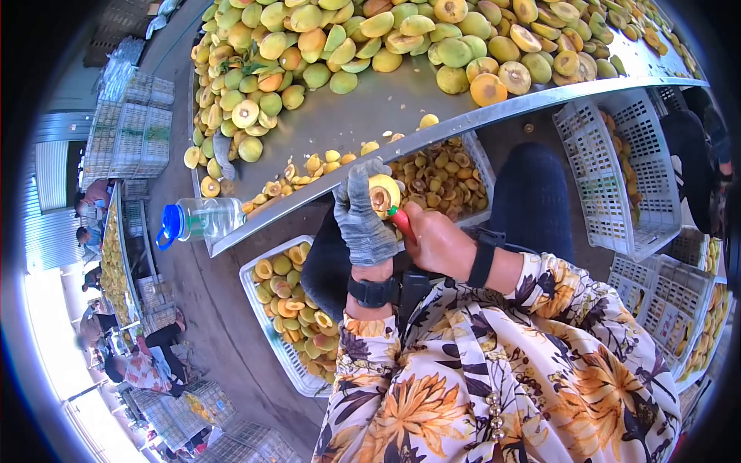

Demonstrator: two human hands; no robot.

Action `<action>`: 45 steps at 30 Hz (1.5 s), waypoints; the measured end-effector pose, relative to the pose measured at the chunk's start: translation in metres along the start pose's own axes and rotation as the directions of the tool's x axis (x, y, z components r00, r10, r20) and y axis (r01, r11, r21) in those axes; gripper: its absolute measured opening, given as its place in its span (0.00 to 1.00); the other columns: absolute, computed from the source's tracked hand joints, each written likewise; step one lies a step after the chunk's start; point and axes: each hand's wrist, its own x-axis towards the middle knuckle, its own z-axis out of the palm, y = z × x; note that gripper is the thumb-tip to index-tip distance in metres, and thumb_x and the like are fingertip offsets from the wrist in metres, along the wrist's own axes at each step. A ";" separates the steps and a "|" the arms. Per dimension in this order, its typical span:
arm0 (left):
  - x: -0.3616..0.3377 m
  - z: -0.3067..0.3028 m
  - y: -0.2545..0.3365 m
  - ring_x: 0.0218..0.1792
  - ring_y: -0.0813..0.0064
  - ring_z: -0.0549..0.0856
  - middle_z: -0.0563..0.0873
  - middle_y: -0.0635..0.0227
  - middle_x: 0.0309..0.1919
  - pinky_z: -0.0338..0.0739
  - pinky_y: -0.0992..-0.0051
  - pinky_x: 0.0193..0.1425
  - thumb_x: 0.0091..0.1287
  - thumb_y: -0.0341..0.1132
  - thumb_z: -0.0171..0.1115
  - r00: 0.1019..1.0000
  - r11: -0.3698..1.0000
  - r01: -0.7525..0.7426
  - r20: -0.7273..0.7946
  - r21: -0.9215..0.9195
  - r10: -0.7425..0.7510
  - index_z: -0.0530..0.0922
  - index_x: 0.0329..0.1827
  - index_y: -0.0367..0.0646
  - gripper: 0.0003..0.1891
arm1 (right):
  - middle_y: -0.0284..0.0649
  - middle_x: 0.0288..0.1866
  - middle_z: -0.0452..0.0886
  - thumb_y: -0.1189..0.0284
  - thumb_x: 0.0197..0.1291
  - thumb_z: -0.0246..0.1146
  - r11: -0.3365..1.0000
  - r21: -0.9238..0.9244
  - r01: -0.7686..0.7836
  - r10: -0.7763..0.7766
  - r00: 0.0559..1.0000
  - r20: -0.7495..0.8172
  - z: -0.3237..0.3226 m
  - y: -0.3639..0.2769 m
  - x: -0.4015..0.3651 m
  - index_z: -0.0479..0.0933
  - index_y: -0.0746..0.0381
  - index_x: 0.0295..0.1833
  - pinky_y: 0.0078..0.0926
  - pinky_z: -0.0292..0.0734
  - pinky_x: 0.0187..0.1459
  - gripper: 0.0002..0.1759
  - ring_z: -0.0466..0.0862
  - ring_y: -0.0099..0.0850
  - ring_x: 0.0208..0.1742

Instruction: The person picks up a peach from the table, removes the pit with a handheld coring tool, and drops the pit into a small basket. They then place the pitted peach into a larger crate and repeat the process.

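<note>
My left hand [360, 212], in a grey work glove, holds a yellow peach half [382, 194] with its cut face and brown centre turned toward me. Closed around a small red-handled tool [402, 222] with a green collar is my bare right hand [440, 241]. The tool's tip meets the peach half at its lower edge; its working end is too small to make out. Both hands are just inside the metal table's raised rim [463, 127]. Whole and halved peaches [309, 46] are heaped on the table beyond, and small cut pieces [312, 164] lie along the rim.
Below the hands, a crate [482, 181] contains darker halves. Left of my knee stands a white crate [289, 370] of peach halves. A blue-capped bottle [204, 218] lies at the table corner, a grey glove [224, 154] nearby. More crates [617, 170] are at right; other people sit far left.
</note>
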 end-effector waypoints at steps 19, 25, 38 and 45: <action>0.022 -0.023 0.028 0.29 0.72 0.83 0.84 0.60 0.28 0.78 0.75 0.36 0.58 0.35 0.63 0.853 0.910 0.276 0.358 0.308 -0.380 0.79 0.34 0.34 0.11 | 0.55 0.23 0.76 0.75 0.47 0.59 0.996 -0.073 0.058 -0.033 0.953 0.301 -0.016 0.003 0.004 0.69 0.70 0.38 0.39 0.73 0.29 0.13 0.80 0.50 0.27; 0.014 -0.032 0.015 0.28 0.70 0.83 0.84 0.59 0.28 0.79 0.73 0.35 0.59 0.42 0.62 0.897 0.927 0.177 0.333 0.330 -0.290 0.78 0.36 0.34 0.16 | 0.45 0.19 0.75 0.75 0.49 0.59 0.975 0.125 -0.186 0.113 0.891 0.440 -0.012 0.007 0.005 0.69 0.66 0.37 0.32 0.72 0.23 0.10 0.78 0.37 0.20; 0.007 -0.030 0.004 0.34 0.67 0.82 0.82 0.59 0.35 0.80 0.70 0.34 0.61 0.42 0.59 0.874 0.879 0.477 0.100 0.004 -0.475 0.75 0.43 0.36 0.16 | 0.33 0.17 0.70 0.77 0.53 0.55 0.711 0.378 -0.593 0.231 0.705 0.671 -0.016 0.002 0.006 0.67 0.63 0.36 0.20 0.65 0.13 0.05 0.71 0.21 0.13; 0.006 -0.033 -0.009 0.30 0.67 0.83 0.83 0.59 0.33 0.81 0.70 0.31 0.60 0.36 0.61 0.935 0.942 0.336 0.117 0.013 -0.335 0.77 0.41 0.35 0.13 | 0.36 0.18 0.73 0.79 0.51 0.55 0.883 0.238 -0.405 0.258 0.842 0.473 -0.008 0.014 0.004 0.69 0.65 0.40 0.22 0.66 0.14 0.09 0.72 0.24 0.11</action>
